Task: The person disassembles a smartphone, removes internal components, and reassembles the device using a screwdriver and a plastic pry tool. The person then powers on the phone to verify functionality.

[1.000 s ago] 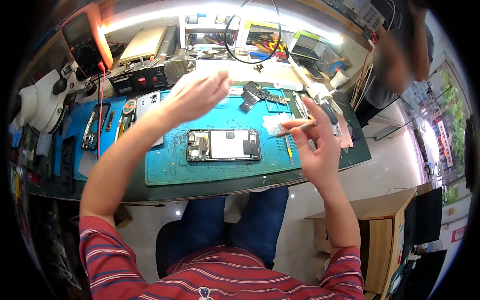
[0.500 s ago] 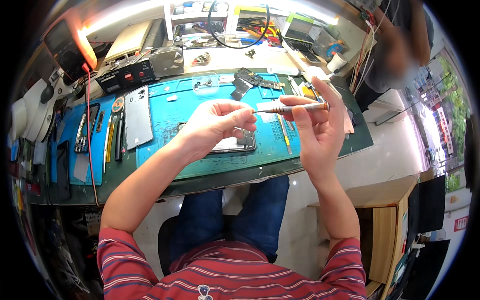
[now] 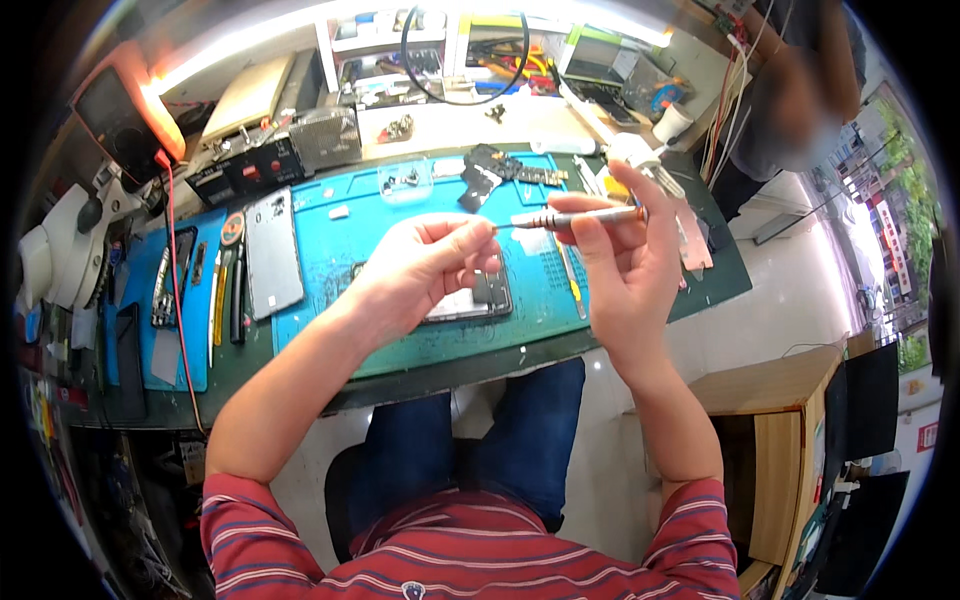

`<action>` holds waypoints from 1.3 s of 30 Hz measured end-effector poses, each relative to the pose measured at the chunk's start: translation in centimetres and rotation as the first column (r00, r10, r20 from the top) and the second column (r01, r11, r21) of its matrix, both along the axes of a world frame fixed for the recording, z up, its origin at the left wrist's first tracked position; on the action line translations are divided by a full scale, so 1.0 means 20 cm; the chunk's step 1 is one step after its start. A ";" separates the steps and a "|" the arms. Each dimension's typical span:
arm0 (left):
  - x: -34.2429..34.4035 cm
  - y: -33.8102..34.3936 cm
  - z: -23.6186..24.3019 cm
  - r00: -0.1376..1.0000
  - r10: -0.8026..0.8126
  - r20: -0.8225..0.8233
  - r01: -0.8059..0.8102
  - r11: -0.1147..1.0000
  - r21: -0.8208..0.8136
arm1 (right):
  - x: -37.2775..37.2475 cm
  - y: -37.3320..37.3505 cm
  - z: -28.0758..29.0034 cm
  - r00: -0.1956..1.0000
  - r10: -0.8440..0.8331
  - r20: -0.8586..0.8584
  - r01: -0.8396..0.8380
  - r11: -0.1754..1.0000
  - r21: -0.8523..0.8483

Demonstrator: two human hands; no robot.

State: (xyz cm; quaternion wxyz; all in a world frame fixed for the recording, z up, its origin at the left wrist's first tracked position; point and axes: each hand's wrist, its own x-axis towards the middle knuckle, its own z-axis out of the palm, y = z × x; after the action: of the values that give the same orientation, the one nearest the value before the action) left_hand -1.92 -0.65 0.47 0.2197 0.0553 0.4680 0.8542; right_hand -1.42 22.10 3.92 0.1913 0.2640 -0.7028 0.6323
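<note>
Clock: centred on the opened phone, 12 o'clock pointing away from you.
Opened phone (image 3: 492, 300): lies at the centre, on the blue mat (image 3: 535, 318), partly hidden beneath your left hand; its right end shows.
Left hand (image 3: 425, 262): above the phone, thumb and forefinger pinched narrow at the screwdriver's tip; you cannot tell from here whether a tiny part sits between them.
Right hand (image 3: 628, 270): at 3 o'clock, raised off the mat, your thumb and fingers closed around the screwdriver handle.
Screwdriver (image 3: 592, 217): at 2 o'clock, held nearly level, tip towards 9 o'clock, meeting your left fingertips.
Yellow tool (image 3: 576, 295): slim, lying at 3 o'clock on the mat.
Dark parts (image 3: 482, 180): at 1 o'clock, flat pieces near the mat's far edge.
Clear box (image 3: 405, 182): between 11 and 12 o'clock, small dark bits inside.
Grey panel (image 3: 273, 255): between 9 and 10 o'clock, lying flat.
Multimeter (image 3: 125, 115): at 10 o'clock, orange-edged, well apart from your hands.
Co-worker (image 3: 836, 80): at 2 o'clock, beyond the bench.
</note>
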 end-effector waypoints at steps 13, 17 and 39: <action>0.02 0.03 0.04 0.960 0.069 -0.273 -0.142 0.956 -0.257 | -0.02 0.03 0.07 0.999 0.002 0.033 -0.004 0.997 0.081; -0.01 0.05 -0.03 0.802 0.061 -0.594 -0.408 0.782 -0.470 | -0.05 0.02 0.09 0.999 0.013 -0.049 -0.001 0.971 0.241; -0.11 0.04 -0.10 0.712 -0.371 -0.596 -0.448 0.413 -0.792 | -0.27 -0.01 -0.05 0.981 0.161 -0.112 -0.079 0.848 0.524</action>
State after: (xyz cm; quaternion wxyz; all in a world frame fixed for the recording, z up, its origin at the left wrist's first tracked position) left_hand -4.04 0.07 -1.44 -0.0045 0.2340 0.8980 0.3727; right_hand -6.81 21.84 2.98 0.1262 0.3963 -0.8121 0.4093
